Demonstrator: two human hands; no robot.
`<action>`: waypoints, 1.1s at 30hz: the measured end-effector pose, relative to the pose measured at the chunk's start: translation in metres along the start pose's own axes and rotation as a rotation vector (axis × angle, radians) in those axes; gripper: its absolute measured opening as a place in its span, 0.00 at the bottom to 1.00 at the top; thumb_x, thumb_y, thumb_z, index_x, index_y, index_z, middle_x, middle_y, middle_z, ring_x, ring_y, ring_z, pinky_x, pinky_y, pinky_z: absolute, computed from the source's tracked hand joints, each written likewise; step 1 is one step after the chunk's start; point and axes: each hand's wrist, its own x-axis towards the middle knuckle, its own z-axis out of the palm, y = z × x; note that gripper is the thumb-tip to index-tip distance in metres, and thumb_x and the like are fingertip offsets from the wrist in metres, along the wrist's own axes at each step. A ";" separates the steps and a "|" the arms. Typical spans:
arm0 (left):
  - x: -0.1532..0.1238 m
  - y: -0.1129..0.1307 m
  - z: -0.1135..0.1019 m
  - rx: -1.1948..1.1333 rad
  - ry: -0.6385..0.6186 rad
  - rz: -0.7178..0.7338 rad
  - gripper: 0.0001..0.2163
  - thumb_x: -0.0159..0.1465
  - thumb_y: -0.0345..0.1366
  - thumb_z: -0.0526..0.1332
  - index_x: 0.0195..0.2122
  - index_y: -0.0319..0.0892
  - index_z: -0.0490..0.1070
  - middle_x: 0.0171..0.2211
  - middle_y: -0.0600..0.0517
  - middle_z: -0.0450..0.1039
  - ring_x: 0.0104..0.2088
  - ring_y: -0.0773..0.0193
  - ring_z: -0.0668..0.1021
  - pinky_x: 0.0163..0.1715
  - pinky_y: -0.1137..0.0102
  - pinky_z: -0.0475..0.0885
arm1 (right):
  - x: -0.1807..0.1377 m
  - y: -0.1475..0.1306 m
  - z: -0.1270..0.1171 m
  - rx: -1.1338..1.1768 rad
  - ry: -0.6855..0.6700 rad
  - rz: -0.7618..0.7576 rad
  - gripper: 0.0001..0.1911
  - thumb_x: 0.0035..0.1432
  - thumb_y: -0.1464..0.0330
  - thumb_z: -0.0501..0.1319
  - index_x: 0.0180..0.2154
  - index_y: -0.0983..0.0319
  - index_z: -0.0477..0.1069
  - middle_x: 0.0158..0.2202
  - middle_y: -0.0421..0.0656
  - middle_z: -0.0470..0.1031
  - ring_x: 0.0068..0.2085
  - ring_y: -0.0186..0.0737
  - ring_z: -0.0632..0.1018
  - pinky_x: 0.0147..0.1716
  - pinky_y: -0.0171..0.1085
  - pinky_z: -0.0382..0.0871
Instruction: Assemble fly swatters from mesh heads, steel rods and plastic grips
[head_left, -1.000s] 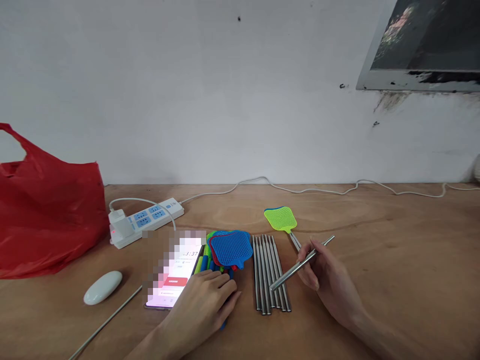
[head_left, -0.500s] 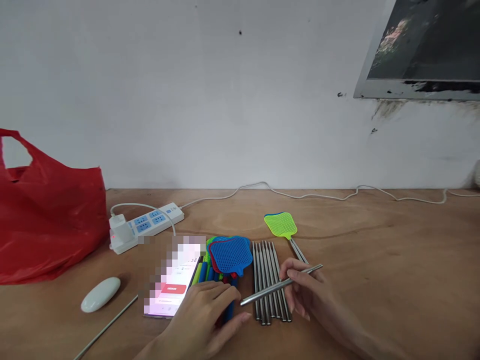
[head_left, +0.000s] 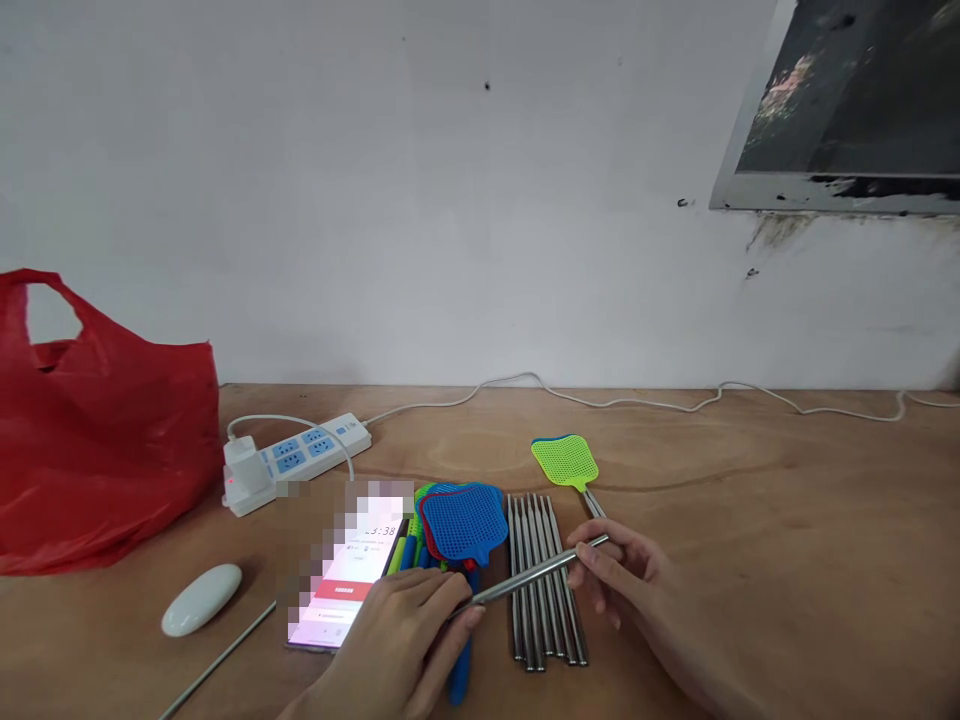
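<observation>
A slim metal rod slants between my two hands. Its left end is pinched by the thumb and forefinger of my left hand. My right hand has its fingertips closed on the other end, further from me. Beneath the rod lies a row of several similar metal rods side by side. Just left of the row are blue fly swatter heads, with red and green ones partly under them. Blue and green handles lie there too, partly hidden by my left hand. Behind my right hand is a green swatter head on metal shafts, a blue edge under it.
A lit phone lies left of the swatter parts. A white power strip with an adapter sits behind it. A white oval object and a red plastic bag are at the left. A white cable runs along the wall.
My left thumb and forefinger have closed on the rod's left end, which was loose beside them. The rod has shifted left, and less of it sticks out past my right hand.
</observation>
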 end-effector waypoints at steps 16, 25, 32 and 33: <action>0.004 -0.007 -0.002 0.156 -0.065 0.062 0.17 0.78 0.40 0.40 0.33 0.46 0.60 0.26 0.54 0.73 0.24 0.61 0.75 0.26 0.69 0.64 | -0.011 0.005 -0.006 -0.764 -0.260 -0.362 0.13 0.69 0.59 0.56 0.34 0.56 0.71 0.25 0.38 0.76 0.25 0.37 0.75 0.25 0.34 0.62; 0.003 -0.005 0.002 0.167 -0.103 0.084 0.17 0.79 0.42 0.38 0.35 0.47 0.57 0.24 0.57 0.73 0.20 0.61 0.75 0.21 0.69 0.58 | -0.012 -0.007 0.005 -1.005 -0.340 -0.478 0.18 0.71 0.62 0.51 0.27 0.57 0.58 0.22 0.37 0.66 0.23 0.35 0.68 0.23 0.35 0.52; 0.009 -0.001 -0.009 0.092 -0.184 0.038 0.18 0.78 0.42 0.40 0.33 0.47 0.60 0.21 0.58 0.72 0.16 0.63 0.72 0.18 0.68 0.53 | -0.015 -0.008 -0.008 -1.080 -0.256 -0.674 0.18 0.71 0.65 0.53 0.25 0.57 0.60 0.22 0.37 0.68 0.22 0.35 0.68 0.22 0.36 0.52; 0.008 -0.001 -0.011 0.073 -0.191 0.023 0.18 0.78 0.42 0.41 0.32 0.47 0.61 0.21 0.58 0.72 0.17 0.63 0.72 0.18 0.69 0.54 | -0.016 -0.010 -0.012 -1.099 -0.259 -0.686 0.17 0.71 0.66 0.53 0.26 0.57 0.61 0.23 0.38 0.70 0.23 0.36 0.70 0.23 0.35 0.54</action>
